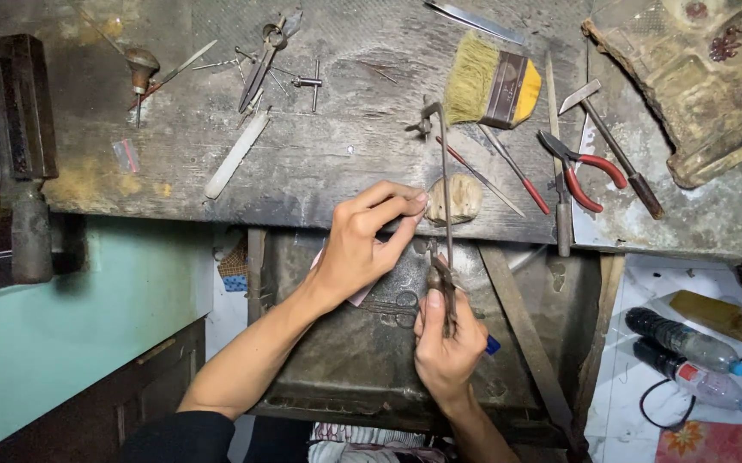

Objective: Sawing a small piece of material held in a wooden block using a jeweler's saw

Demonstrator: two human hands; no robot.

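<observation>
My right hand (446,343) grips the handle of a thin metal saw frame (445,184) that runs up over the worn wooden bench peg (457,199) at the workbench edge. My left hand (362,240) has its fingertips pinched together against the peg's left side, right beside the saw blade; whatever small piece it holds is hidden by the fingers. Below both hands sits a dark metal catch tray (362,360).
On the scarred workbench (319,154) lie a yellow-handled brush (491,86), red-handled pliers (581,167), a small hammer (611,146), files, dividers (264,56) and a white stick (235,154). Two plastic bottles (688,360) lie on the floor at right. A dark vise (19,154) stands at left.
</observation>
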